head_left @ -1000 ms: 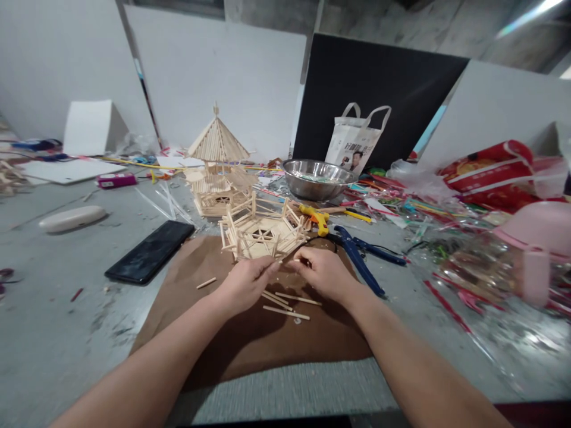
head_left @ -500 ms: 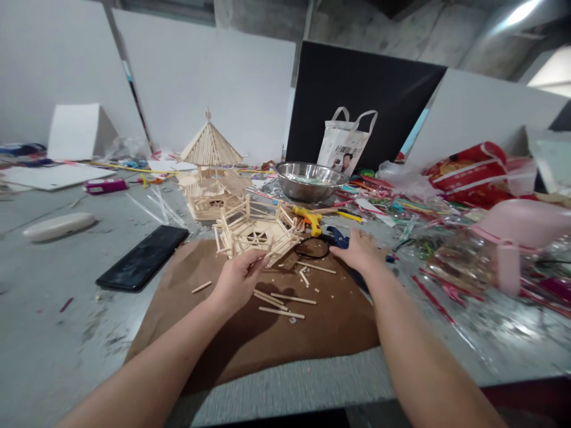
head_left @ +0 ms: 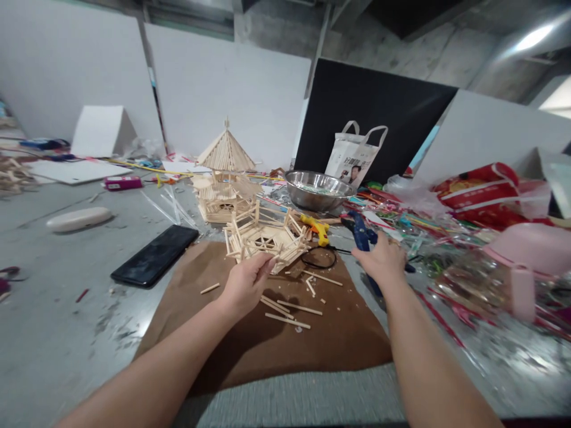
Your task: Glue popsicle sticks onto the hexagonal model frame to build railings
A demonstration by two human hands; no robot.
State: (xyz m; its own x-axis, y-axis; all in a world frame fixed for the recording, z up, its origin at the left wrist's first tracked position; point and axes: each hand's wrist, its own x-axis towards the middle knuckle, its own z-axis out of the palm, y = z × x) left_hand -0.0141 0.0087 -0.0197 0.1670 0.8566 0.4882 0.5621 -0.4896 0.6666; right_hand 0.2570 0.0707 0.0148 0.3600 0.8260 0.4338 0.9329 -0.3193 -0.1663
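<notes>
My left hand (head_left: pixel 245 284) is closed in a pinch at the near rim of a six-sided frame of thin wooden sticks (head_left: pixel 292 241). A short wooden stick (head_left: pixel 277 262) shows at its fingertips. Over to the right, my right hand (head_left: pixel 386 260) is closed around a dark blue hand tool (head_left: pixel 362 235), with its dark end pointing away from me; the palm hides part of it. Several loose wooden sticks (head_left: pixel 288 321) lie on the brown sheet (head_left: pixel 241 356) below the frame. Just beyond the sheet rests a yellow glue gun (head_left: pixel 317 230) beside a black cord (head_left: pixel 319 266).
Behind the frame stands a stick pavilion (head_left: pixel 226 151) with a pointed roof. A metal bowl (head_left: pixel 319 196) and a white bag (head_left: pixel 350 157) are at the back. A phone (head_left: pixel 154 255) and white case (head_left: pixel 79 219) lie left; clutter and a pink jug (head_left: pixel 524 285) are right.
My right hand has closed on the dark blue tool and raised its far end slightly. The left hand keeps its pinch at the frame. The view has shifted a little to the left.
</notes>
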